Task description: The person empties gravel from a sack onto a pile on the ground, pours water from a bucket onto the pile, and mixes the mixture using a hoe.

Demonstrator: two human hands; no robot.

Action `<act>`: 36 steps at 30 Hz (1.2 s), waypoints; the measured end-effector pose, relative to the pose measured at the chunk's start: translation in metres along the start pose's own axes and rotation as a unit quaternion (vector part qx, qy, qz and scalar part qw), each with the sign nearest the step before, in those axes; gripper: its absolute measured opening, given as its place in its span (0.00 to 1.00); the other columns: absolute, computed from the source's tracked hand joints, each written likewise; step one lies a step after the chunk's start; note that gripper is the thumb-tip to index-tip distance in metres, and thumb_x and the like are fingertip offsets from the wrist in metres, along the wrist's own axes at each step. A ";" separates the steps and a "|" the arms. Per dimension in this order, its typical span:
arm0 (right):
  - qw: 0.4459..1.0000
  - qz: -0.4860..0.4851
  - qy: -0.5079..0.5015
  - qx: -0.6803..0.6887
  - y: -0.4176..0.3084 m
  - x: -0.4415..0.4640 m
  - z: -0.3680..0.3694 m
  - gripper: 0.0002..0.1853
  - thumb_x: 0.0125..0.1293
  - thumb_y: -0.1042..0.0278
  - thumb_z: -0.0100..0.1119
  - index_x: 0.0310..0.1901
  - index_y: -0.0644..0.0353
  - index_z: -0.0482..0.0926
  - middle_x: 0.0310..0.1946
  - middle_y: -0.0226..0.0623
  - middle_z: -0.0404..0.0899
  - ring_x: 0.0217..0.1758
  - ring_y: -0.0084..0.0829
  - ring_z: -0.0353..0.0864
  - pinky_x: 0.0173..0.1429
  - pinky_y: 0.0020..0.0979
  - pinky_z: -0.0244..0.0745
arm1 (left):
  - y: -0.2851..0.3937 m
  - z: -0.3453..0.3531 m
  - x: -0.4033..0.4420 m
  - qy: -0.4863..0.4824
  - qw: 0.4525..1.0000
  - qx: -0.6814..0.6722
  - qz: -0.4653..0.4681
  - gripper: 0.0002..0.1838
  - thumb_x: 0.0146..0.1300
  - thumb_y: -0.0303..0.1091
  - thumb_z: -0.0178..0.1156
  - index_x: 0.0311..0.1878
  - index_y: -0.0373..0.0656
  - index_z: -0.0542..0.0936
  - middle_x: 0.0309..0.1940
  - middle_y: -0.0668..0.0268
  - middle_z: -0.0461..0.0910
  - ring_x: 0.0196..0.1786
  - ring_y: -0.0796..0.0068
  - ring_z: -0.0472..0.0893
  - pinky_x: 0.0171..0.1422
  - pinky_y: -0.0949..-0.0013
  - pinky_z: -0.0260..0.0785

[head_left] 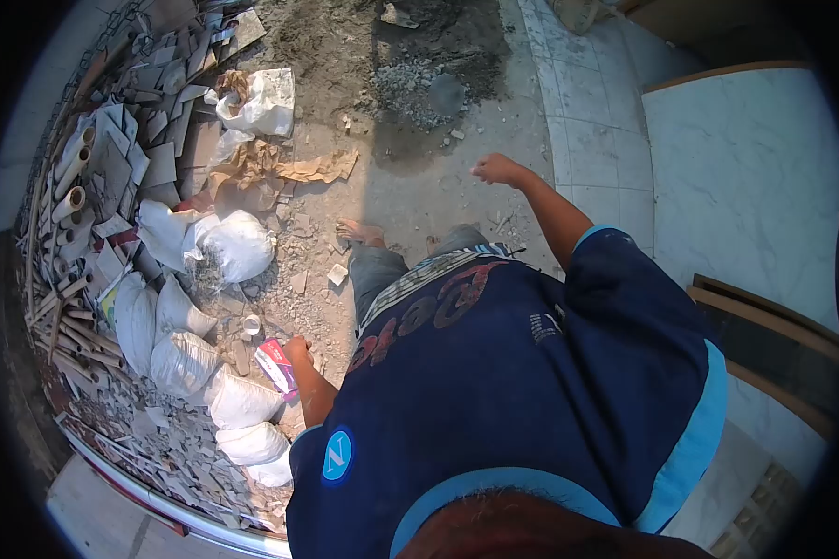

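My right hand (pixel 498 170) is held out ahead over the grey concrete floor (pixel 410 205), its fingers curled together. Something small and pale shows at the fingertips, too small to name. Down by my left side, my left hand (pixel 298 349) has its fingers bent in; what lies inside them, if anything, is hidden. Right beside it is a pink and white printed box (pixel 276 368); I cannot tell whether the hand touches it. A white cup-like piece (pixel 251 324) lies a little further left among the rubble.
Several stuffed white sacks (pixel 238 246) line the left, before a heap of broken tiles (pixel 163 163) and cardboard tubes (pixel 69 203). Ahead are a gravel pile (pixel 405 93) and torn brown paper (pixel 317 168). Pale tiles (pixel 592 149) and a marbled panel (pixel 746 168) are at right.
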State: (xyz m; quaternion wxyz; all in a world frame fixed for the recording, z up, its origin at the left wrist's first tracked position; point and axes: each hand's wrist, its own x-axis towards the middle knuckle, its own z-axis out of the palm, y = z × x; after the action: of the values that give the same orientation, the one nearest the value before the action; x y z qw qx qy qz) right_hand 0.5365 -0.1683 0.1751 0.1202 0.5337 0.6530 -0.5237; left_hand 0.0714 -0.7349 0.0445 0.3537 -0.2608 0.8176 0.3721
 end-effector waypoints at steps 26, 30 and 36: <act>0.938 -0.027 0.260 0.226 0.006 -0.282 -0.055 0.28 0.70 0.44 0.59 0.62 0.56 0.75 0.52 0.41 0.80 0.55 0.39 0.81 0.60 0.47 0.72 | 0.389 0.305 -0.273 -0.401 0.712 0.319 0.480 0.11 0.62 0.36 0.66 0.41 0.38 0.82 0.35 0.56 0.83 0.36 0.60 0.83 0.43 0.59 0.75; 0.902 -0.170 0.366 0.153 -0.143 -0.431 -0.089 0.30 0.67 0.42 0.65 0.61 0.56 0.76 0.49 0.36 0.82 0.54 0.33 0.81 0.57 0.38 0.73 | 0.434 0.277 -0.321 -0.448 0.690 0.278 0.496 0.09 0.64 0.33 0.65 0.35 0.34 0.82 0.30 0.57 0.83 0.30 0.62 0.83 0.38 0.60 0.76; 0.745 -0.533 0.233 0.328 -0.175 -0.522 -0.068 0.22 0.73 0.50 0.57 0.56 0.62 0.77 0.48 0.40 0.85 0.54 0.32 0.85 0.52 0.29 0.75 | 0.465 0.239 -0.362 -0.584 0.635 0.178 0.473 0.14 0.72 0.41 0.56 0.33 0.43 0.77 0.28 0.63 0.82 0.34 0.59 0.85 0.41 0.52 0.70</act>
State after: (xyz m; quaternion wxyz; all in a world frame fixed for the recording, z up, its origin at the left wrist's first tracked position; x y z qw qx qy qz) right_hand 0.6295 -0.3909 0.6751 -0.5166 0.2105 0.6271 -0.5437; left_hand 0.0648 -0.2138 0.4082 0.5726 0.5016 0.5020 0.4105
